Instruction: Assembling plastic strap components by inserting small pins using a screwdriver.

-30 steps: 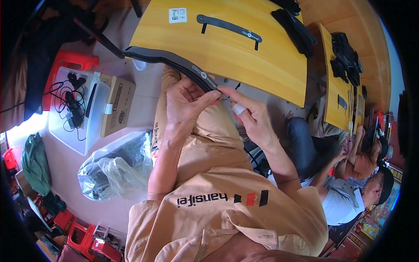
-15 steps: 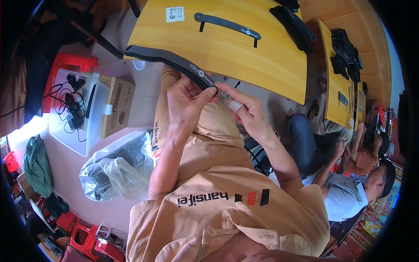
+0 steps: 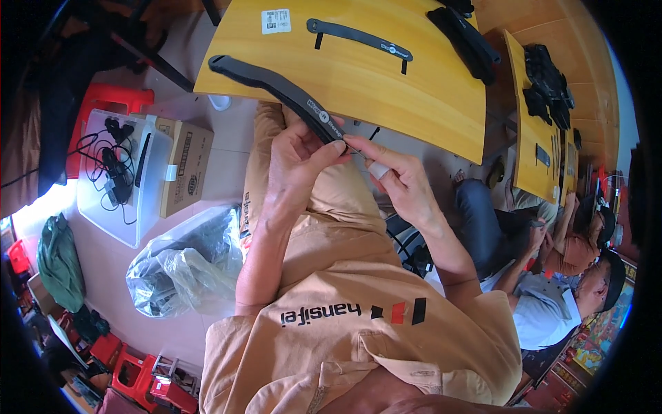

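Long dark-grey strap [image 3: 293, 99], thick, black along edge, white print and round mark near close end. Far end rounded, small slot in it, reaching over yellow table [image 3: 386, 96]; whole length bowed, sloping down to left hand [image 3: 296, 155], thumb pinching near tip. Slim metal tool [image 3: 354, 149] in right fingers [image 3: 378, 153], pointing at pinched end; contact hard to tell from here.

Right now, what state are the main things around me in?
Held black strap: bent in a curve
Left hand: closed on its near end
Right hand: fingers closed on a thin tool
Second strap: laid out, two black tabs showing
Black cables: tangled
Clear plastic bag: crumpled
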The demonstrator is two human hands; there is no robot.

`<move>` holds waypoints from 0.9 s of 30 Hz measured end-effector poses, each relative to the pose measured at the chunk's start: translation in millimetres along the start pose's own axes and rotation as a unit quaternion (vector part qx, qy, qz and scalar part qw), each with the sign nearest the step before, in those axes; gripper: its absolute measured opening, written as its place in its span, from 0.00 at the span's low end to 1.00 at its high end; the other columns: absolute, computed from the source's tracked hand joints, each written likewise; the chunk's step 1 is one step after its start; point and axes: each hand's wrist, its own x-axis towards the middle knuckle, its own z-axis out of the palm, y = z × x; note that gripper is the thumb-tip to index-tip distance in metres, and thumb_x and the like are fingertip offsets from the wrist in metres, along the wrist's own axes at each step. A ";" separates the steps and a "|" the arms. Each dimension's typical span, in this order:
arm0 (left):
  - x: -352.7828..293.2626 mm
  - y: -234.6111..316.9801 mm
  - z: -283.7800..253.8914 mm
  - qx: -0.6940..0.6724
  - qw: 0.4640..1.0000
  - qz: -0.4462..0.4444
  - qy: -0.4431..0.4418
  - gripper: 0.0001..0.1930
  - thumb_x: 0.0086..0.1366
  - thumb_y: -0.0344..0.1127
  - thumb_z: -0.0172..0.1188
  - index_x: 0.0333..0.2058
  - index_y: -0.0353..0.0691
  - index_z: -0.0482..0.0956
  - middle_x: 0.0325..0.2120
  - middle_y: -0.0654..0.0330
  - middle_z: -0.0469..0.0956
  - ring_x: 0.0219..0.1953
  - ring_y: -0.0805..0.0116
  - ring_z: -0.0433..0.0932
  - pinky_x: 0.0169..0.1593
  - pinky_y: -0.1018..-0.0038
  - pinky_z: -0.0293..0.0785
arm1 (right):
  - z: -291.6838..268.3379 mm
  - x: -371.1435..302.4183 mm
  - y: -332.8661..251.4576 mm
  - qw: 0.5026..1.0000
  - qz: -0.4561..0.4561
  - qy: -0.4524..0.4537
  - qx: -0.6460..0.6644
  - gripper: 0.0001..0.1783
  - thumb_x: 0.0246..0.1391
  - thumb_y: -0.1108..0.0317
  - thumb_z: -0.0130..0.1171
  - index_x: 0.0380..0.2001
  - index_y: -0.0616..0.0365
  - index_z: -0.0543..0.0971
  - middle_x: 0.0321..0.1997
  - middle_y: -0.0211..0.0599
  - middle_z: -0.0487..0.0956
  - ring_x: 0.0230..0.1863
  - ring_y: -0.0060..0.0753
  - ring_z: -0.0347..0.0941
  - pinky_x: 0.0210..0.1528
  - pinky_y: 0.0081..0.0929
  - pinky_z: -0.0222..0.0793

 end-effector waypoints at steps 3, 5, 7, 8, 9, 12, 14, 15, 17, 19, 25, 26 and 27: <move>-1.6 2.8 1.9 -0.024 1.000 -0.012 0.007 0.15 0.53 0.23 0.55 0.41 0.29 0.71 0.33 0.57 0.74 0.35 0.70 0.75 0.41 0.74 0.76 | -0.4 -0.5 -1.1 1.000 0.010 -0.010 0.005 0.35 0.38 0.90 0.36 0.51 0.51 0.70 0.47 0.37 0.75 0.45 0.25 0.71 0.48 0.19 0.65; -1.5 3.1 1.2 -0.048 0.999 -0.022 0.004 0.15 0.51 0.21 0.54 0.40 0.30 0.71 0.33 0.58 0.74 0.37 0.72 0.74 0.42 0.75 0.75 | 0.1 -0.1 -0.3 1.000 0.004 -0.007 0.009 0.35 0.38 0.90 0.36 0.51 0.51 0.70 0.47 0.37 0.75 0.44 0.25 0.72 0.48 0.19 0.65; -1.3 3.3 0.1 -0.051 0.998 -0.024 0.002 0.15 0.51 0.20 0.54 0.40 0.30 0.71 0.33 0.58 0.74 0.36 0.72 0.74 0.42 0.75 0.75 | 0.1 0.5 1.3 1.000 -0.003 -0.003 0.013 0.35 0.38 0.90 0.36 0.51 0.50 0.70 0.47 0.37 0.75 0.44 0.25 0.72 0.47 0.19 0.65; -1.2 3.3 -0.3 -0.055 0.998 -0.026 -0.001 0.15 0.50 0.20 0.55 0.40 0.30 0.71 0.33 0.58 0.74 0.36 0.71 0.74 0.42 0.74 0.75 | -0.5 1.0 2.5 1.000 -0.004 -0.006 0.016 0.35 0.38 0.90 0.36 0.51 0.50 0.70 0.47 0.37 0.75 0.44 0.25 0.72 0.47 0.19 0.65; -1.1 3.3 -0.3 -0.055 0.998 -0.026 -0.001 0.15 0.50 0.20 0.55 0.40 0.30 0.71 0.33 0.58 0.74 0.36 0.71 0.74 0.42 0.74 0.75 | -0.8 1.2 3.1 1.000 -0.004 -0.009 0.019 0.35 0.38 0.90 0.36 0.51 0.50 0.70 0.47 0.37 0.75 0.44 0.25 0.72 0.47 0.19 0.65; -1.3 2.5 -1.4 -0.058 0.998 -0.028 0.007 0.16 0.49 0.20 0.54 0.40 0.29 0.71 0.33 0.57 0.74 0.36 0.71 0.74 0.42 0.74 0.75 | -0.9 1.0 -1.2 1.000 0.018 -0.015 0.008 0.35 0.38 0.90 0.36 0.51 0.50 0.70 0.48 0.37 0.75 0.45 0.25 0.72 0.47 0.19 0.65; -0.4 1.8 -2.1 -0.049 0.998 -0.035 0.008 0.15 0.49 0.20 0.54 0.39 0.29 0.71 0.32 0.57 0.74 0.35 0.71 0.75 0.42 0.74 0.75 | 0.2 0.8 1.6 1.000 0.011 -0.011 0.001 0.35 0.38 0.90 0.36 0.51 0.51 0.70 0.49 0.38 0.74 0.46 0.25 0.72 0.47 0.20 0.65; -0.5 1.8 -2.0 -0.049 0.998 -0.035 0.008 0.15 0.49 0.20 0.54 0.39 0.29 0.71 0.32 0.57 0.74 0.35 0.71 0.75 0.42 0.74 0.75 | 0.8 0.8 2.6 1.000 0.005 -0.008 -0.006 0.35 0.38 0.90 0.36 0.50 0.51 0.71 0.49 0.38 0.74 0.46 0.26 0.72 0.47 0.21 0.66; -0.6 1.6 -1.6 -0.058 0.998 -0.035 0.016 0.15 0.49 0.20 0.54 0.39 0.29 0.72 0.31 0.57 0.74 0.34 0.71 0.75 0.41 0.75 0.75 | 1.8 1.2 2.2 1.000 -0.013 -0.005 -0.012 0.34 0.38 0.90 0.36 0.50 0.51 0.71 0.49 0.38 0.74 0.46 0.27 0.72 0.47 0.22 0.66; -0.7 0.1 -1.7 -0.058 0.998 -0.032 0.020 0.14 0.49 0.20 0.54 0.38 0.29 0.72 0.30 0.58 0.74 0.34 0.71 0.75 0.40 0.75 0.75 | 2.6 1.4 1.5 0.999 -0.030 -0.003 -0.018 0.34 0.38 0.90 0.36 0.50 0.51 0.71 0.49 0.39 0.74 0.45 0.28 0.73 0.47 0.22 0.66; -0.2 -2.9 0.4 -0.053 0.997 -0.028 0.040 0.13 0.49 0.21 0.51 0.37 0.29 0.72 0.28 0.58 0.74 0.30 0.72 0.74 0.36 0.77 0.74 | 6.8 1.3 10.7 0.993 -0.078 0.024 -0.087 0.34 0.38 0.88 0.40 0.50 0.47 0.71 0.43 0.46 0.75 0.38 0.39 0.76 0.40 0.27 0.70; -0.2 -3.4 1.1 -0.054 0.997 -0.027 0.045 0.13 0.48 0.21 0.51 0.36 0.29 0.72 0.27 0.59 0.74 0.28 0.72 0.74 0.35 0.77 0.73 | 6.8 1.2 11.6 0.991 -0.083 0.028 -0.105 0.34 0.38 0.88 0.40 0.50 0.46 0.71 0.41 0.47 0.75 0.36 0.42 0.75 0.38 0.28 0.70; -0.2 -4.3 1.5 -0.054 0.997 -0.028 0.045 0.13 0.48 0.21 0.51 0.36 0.29 0.72 0.27 0.59 0.74 0.28 0.72 0.74 0.35 0.77 0.73 | 6.7 1.1 12.1 0.988 -0.087 0.031 -0.123 0.34 0.38 0.87 0.41 0.50 0.45 0.71 0.39 0.48 0.76 0.34 0.44 0.75 0.36 0.29 0.70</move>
